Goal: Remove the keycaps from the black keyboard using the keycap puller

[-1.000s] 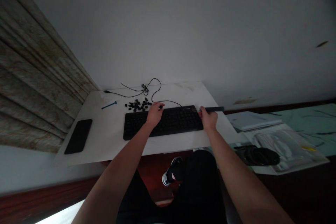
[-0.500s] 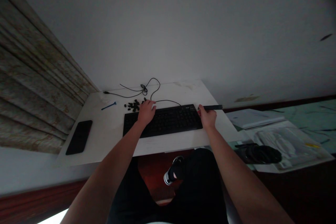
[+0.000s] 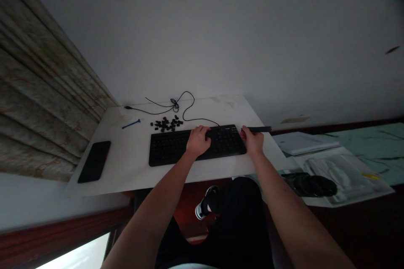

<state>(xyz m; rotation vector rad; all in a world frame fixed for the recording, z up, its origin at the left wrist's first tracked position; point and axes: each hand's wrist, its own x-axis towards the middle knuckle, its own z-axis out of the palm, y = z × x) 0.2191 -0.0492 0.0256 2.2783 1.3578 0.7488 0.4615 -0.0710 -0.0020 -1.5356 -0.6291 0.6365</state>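
Note:
A black keyboard (image 3: 170, 147) lies along the front of the white table. My left hand (image 3: 198, 141) rests over its upper middle, fingers stretched forward and thumb apart; no object shows in it. At the keyboard's right end, my right hand (image 3: 253, 141) is closed around a long, slim dark tool (image 3: 261, 129) that sticks out to the right. The tool's working tip is hidden by the fingers. Behind the keyboard, a loose heap of small black keycaps (image 3: 166, 124) is scattered on the table.
The keyboard's black cable (image 3: 192, 119) loops back along the wall. A blue stick tool (image 3: 131, 124) and a black phone (image 3: 94, 162) lie on the left of the table (image 3: 129, 164). Papers (image 3: 303, 143) and a black bundled item (image 3: 311, 185) are on a lower surface at right.
My left hand has moved right, from beside the keycap heap onto the middle of the keyboard, uncovering the heap. My right hand, with the dark tool, has shifted slightly right.

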